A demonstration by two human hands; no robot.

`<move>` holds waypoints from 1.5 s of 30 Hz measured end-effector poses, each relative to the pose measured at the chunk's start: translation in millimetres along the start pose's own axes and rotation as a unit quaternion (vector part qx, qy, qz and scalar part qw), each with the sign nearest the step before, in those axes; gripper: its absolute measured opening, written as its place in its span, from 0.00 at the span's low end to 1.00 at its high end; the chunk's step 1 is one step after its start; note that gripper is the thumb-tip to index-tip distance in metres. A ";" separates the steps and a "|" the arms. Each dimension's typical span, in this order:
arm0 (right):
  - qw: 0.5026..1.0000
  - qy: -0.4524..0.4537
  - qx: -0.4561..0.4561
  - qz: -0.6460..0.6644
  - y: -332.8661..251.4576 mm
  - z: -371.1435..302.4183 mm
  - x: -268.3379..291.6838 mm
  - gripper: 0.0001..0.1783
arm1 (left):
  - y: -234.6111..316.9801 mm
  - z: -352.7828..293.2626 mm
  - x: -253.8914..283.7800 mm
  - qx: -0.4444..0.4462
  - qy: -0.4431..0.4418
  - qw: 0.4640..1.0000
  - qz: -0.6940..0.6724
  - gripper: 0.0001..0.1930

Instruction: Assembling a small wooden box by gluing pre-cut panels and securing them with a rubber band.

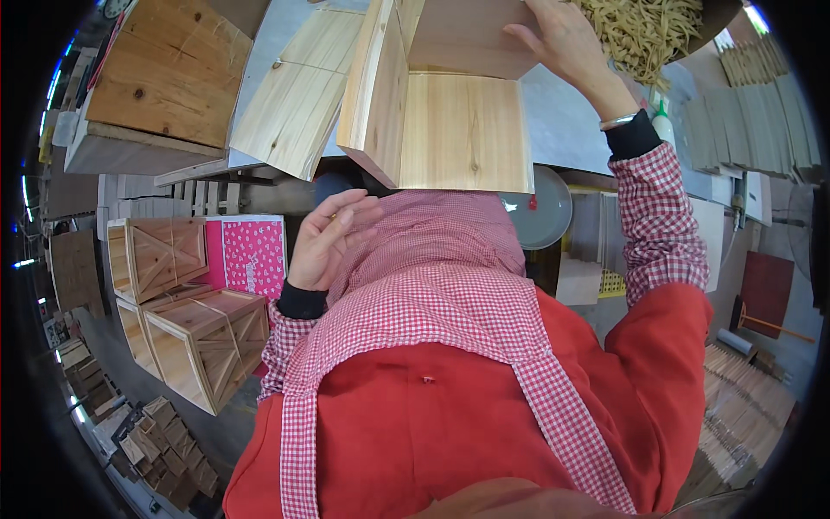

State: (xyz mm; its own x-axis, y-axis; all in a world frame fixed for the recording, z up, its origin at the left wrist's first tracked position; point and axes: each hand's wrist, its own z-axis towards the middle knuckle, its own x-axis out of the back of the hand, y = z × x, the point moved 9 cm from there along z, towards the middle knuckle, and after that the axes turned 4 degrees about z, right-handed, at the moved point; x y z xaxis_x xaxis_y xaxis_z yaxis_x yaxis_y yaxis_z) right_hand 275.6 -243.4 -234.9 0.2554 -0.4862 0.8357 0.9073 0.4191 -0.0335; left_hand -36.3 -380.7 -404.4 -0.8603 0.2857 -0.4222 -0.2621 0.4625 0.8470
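Note:
An unfinished box of pale wood (467, 130) stands at the table's front edge, its open side facing me. My right hand (566, 48) is at the box's far right corner, thumb stretched out over the edge of a panel. Its other fingertips are cut off by the top of the picture. In front of my apron, left of the box, my left hand (328, 238) hovers with its fingers loosely apart. A small yellowish spot shows on one finger; I cannot tell what it is. Nearest to that hand, two loose-looking pale wood panels (290, 112) lie on the table.
Wood shavings (644, 35) heap up at the far right, near a white bottle with a green tip (663, 125). A large wooden block (164, 73) stands far left. Crates with crossed slats (203, 329) stack at my left. A grey round stool (540, 212) sits below the table edge (571, 164).

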 end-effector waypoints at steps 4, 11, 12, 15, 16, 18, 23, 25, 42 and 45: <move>1.000 -0.006 0.016 -0.001 -0.7 -0.4 -3.3 0.19 | 30.0 -2.4 12.7 -0.051 0.026 0.998 0.021 0.18; 0.997 -0.071 0.001 -0.020 -6.0 5.7 -6.7 0.18 | 114.4 23.2 12.0 -0.140 0.072 0.978 0.139 0.18; 0.996 -0.088 -0.003 -0.029 -6.3 5.6 -8.8 0.18 | 128.9 31.7 3.5 -0.166 0.075 0.970 0.163 0.19; 0.996 -0.084 -0.007 -0.017 -11.0 8.6 -1.2 0.17 | 155.5 60.6 -21.4 -0.181 0.059 0.966 0.173 0.22; 0.996 -0.085 -0.009 -0.013 -11.8 8.5 -1.0 0.17 | 159.8 69.5 -24.8 -0.180 0.060 0.966 0.175 0.22; 0.997 -0.083 -0.007 -0.005 -8.8 8.1 -7.5 0.17 | 157.6 93.6 -38.3 -0.140 0.023 0.972 0.188 0.25; 0.997 -0.065 0.013 0.030 -5.7 12.2 -23.4 0.16 | 149.6 130.1 -73.8 -0.104 -0.084 0.968 0.214 0.31; 0.997 -0.055 0.020 0.041 -5.7 14.3 -25.7 0.16 | 148.2 133.0 -83.1 -0.081 -0.087 0.966 0.229 0.31; 0.999 -0.024 0.025 0.026 -4.3 14.9 -48.7 0.19 | 140.6 134.8 -88.5 -0.019 -0.086 0.969 0.231 0.36; 0.999 -0.012 0.029 0.034 -3.6 17.1 -49.2 0.18 | 142.8 138.4 -88.7 -0.017 -0.084 0.969 0.231 0.36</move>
State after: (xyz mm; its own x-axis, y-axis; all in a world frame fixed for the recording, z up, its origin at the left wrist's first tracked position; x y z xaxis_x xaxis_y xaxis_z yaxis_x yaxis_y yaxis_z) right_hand 254.1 -207.9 -266.5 0.3078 -0.4369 0.8452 0.8672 0.4942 -0.0603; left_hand 63.1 -223.9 -290.7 -0.8064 0.5900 -0.0401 0.1166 0.2251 0.9673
